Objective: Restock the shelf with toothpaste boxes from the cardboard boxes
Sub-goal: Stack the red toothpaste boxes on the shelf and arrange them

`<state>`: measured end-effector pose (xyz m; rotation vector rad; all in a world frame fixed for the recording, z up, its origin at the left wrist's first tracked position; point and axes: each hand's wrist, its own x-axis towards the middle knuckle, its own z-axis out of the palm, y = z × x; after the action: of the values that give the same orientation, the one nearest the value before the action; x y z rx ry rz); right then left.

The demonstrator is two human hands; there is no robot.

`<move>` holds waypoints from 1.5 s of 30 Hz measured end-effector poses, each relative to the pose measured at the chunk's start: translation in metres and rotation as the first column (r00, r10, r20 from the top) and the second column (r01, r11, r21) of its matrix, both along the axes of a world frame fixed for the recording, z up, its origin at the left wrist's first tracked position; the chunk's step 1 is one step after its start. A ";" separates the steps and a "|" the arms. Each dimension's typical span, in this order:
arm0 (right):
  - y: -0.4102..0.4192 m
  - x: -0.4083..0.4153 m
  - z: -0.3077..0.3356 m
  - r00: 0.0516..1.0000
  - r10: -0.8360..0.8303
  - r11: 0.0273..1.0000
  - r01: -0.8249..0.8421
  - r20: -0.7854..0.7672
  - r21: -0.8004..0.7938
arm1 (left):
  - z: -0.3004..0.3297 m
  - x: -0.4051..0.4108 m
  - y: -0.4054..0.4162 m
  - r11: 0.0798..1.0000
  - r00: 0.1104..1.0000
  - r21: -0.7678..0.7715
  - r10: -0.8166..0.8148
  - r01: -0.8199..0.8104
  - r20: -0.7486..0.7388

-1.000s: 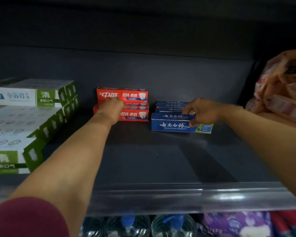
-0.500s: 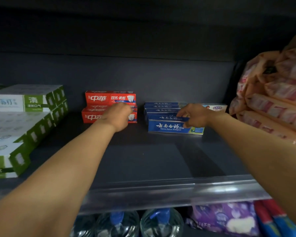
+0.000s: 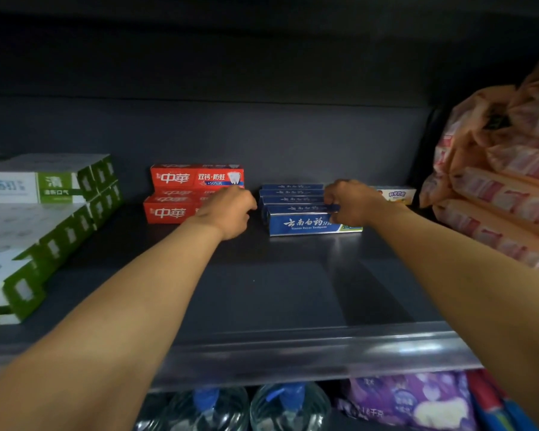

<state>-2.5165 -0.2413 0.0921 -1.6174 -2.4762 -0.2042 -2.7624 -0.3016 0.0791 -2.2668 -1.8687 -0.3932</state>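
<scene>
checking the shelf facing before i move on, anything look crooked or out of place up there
The blue toothpaste boxes are not squared up: the row steps sideways toward the back, and the right hand grips the front one. Behind that hand a lone pale box sits apart. The red toothpaste boxes look tidy.

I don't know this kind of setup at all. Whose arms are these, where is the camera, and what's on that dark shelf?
No machine here: these are a person's bare arms, filmed by a camera worn on their head, looking forward and down. The left hand rests curled in front of the red toothpaste boxes. The right hand grips the blue toothpaste boxes. On the shelf also sit green-and-white boxes at the left, a small white box behind the right wrist, and pink plastic packs at the right. Water bottles stand below.
</scene>
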 end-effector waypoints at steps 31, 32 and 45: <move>-0.077 0.005 0.012 0.993 -0.022 0.999 0.026 0.113 -0.039 | 0.017 0.029 -0.071 0.992 0.998 -0.121 0.028 -0.033 -0.048; -0.088 0.004 0.014 0.994 -0.011 0.999 0.016 0.113 -0.043 | 0.018 0.031 -0.081 0.992 0.998 -0.124 0.026 -0.032 -0.050; -0.265 -0.015 0.008 0.980 0.200 0.978 -0.199 0.013 -0.067 | 0.022 0.044 -0.261 0.970 0.994 -0.221 0.094 -0.103 -0.052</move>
<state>-2.5318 -0.5059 0.1004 -1.3823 -2.6644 -0.1134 -2.7184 -0.5621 0.1011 -2.2848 -2.0885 -0.1244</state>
